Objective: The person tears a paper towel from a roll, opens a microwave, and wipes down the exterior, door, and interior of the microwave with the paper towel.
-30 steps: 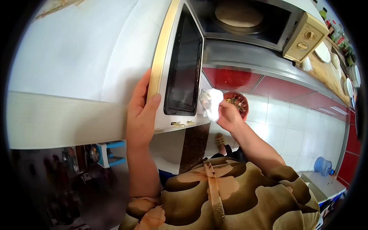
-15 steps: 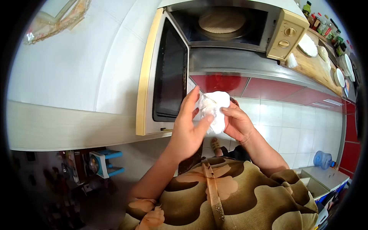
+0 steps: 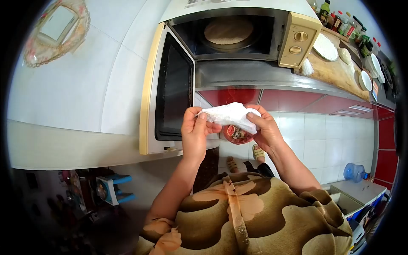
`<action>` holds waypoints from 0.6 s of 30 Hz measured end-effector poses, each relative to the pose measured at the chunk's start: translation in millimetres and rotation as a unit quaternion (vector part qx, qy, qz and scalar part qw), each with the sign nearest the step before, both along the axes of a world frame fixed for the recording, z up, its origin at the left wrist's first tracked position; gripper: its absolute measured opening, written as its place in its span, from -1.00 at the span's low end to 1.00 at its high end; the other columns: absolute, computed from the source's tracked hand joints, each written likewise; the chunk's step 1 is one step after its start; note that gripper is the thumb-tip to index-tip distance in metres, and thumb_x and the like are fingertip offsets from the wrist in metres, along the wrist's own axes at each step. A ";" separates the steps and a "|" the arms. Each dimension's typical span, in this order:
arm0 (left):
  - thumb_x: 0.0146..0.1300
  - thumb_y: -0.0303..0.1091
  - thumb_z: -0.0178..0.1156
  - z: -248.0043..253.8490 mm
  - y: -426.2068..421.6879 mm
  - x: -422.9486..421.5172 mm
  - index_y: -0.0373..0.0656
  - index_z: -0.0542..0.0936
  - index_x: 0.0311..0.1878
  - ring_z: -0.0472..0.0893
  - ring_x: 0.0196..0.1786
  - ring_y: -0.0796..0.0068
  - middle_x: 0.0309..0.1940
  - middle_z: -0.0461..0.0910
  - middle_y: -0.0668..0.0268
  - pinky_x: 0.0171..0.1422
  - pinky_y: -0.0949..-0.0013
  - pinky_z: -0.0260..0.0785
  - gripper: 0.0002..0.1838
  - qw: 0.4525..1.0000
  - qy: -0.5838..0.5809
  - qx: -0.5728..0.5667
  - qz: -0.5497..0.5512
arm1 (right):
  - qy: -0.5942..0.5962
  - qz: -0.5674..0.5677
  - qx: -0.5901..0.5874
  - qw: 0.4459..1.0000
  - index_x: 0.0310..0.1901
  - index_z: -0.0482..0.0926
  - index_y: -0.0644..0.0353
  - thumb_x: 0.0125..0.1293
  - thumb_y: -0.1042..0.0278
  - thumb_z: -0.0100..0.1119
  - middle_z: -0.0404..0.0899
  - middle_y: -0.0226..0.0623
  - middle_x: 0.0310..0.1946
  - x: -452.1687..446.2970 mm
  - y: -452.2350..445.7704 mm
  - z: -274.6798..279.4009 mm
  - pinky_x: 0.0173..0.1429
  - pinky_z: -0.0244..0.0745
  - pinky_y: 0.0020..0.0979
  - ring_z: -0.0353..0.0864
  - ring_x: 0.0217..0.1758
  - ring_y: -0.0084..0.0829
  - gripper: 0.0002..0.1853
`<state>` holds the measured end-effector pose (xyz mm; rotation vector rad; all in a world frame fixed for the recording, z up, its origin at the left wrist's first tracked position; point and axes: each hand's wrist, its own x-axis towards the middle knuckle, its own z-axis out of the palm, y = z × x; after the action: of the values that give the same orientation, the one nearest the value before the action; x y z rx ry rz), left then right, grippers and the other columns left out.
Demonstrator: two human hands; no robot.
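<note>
Thin white crumpled sheet [image 3: 229, 114], cloth or paper, stretched between our hands: left hand [image 3: 195, 129] pinching one end, right hand [image 3: 267, 125] pinching other. Sheet partly spread, folds left in it. Left of grip, cream-edged, dark-windowed microwave door [image 3: 174, 85], already open. Beyond grip, grey metal tabletop [image 3: 238, 72] carrying boxy white microwave [image 3: 238, 6]. Below grip, round red bin [image 3: 239, 142], white tiled floor [image 3: 314, 127].

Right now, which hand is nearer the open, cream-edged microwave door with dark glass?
Left: the left hand overlaps the edge of the door in view; the right hand is farther, gripping the far end of the white cloth.
</note>
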<state>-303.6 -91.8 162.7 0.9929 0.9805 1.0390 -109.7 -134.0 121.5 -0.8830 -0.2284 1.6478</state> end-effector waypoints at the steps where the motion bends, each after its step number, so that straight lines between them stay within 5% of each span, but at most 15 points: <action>1: 0.48 -0.32 -0.04 -0.5 -0.3 3.2 -0.15 0.37 0.00 0.65 -0.33 0.40 -0.23 0.59 0.21 -0.15 0.26 0.55 -0.85 0.999 0.016 0.034 0.018 | 0.001 -0.005 0.013 1.000 0.04 0.51 0.10 0.29 0.44 0.23 0.59 -0.38 -0.18 2.8 0.4 -0.9 -0.43 0.40 -0.59 0.52 -0.34 -0.60 -0.71; 6: 0.52 -0.33 -0.11 -1.2 4.2 16.0 -0.16 0.34 0.02 0.63 -0.09 0.42 -0.17 0.57 0.22 -0.12 0.33 0.56 -0.85 0.993 -0.046 0.059 0.097 | 0.078 0.008 0.023 0.997 0.06 0.50 0.15 0.27 0.51 0.24 0.57 -0.41 -0.24 22.2 -1.4 -1.3 -0.52 0.30 -0.63 0.43 -0.45 -0.67 -0.68; 13: 0.48 -0.37 -0.03 -6.8 8.9 16.0 -0.10 0.43 0.00 0.34 -0.47 0.70 -0.44 0.40 0.45 -0.28 0.42 0.42 -0.88 0.988 -0.111 0.052 0.090 | -0.015 -0.040 -0.011 0.999 -0.01 0.51 0.13 0.28 0.44 0.24 0.58 -0.41 -0.25 26.7 -2.6 -13.6 -0.37 0.38 -0.60 0.45 -0.39 -0.65 -0.75; 16: 0.48 -0.40 -0.04 -3.0 7.6 16.5 -0.16 0.47 -0.04 0.33 -0.54 0.67 -0.54 0.36 0.46 -0.33 0.49 0.43 -0.87 0.991 -0.079 0.078 0.069 | -0.028 -0.074 0.024 0.997 -0.04 0.49 0.11 0.33 0.38 0.19 0.59 -0.40 -0.23 39.8 -4.3 -24.0 -0.22 0.43 -0.54 0.51 -0.28 -0.60 -0.80; 18: 0.48 -0.42 -0.04 -4.1 3.6 20.3 -0.19 0.49 -0.08 0.36 -0.57 0.65 -0.54 0.41 0.42 -0.34 0.50 0.42 -0.87 0.991 -0.065 0.087 0.084 | -0.013 -0.083 0.054 0.995 -0.08 0.47 0.10 0.36 0.34 0.12 0.58 -0.28 -0.05 43.7 -1.4 -25.0 0.06 0.46 -0.33 0.54 -0.04 -0.41 -0.85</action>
<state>-283.3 -88.3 158.6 0.9815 0.8881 1.3312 -66.0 -135.4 96.5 -0.8190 -0.2529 1.4583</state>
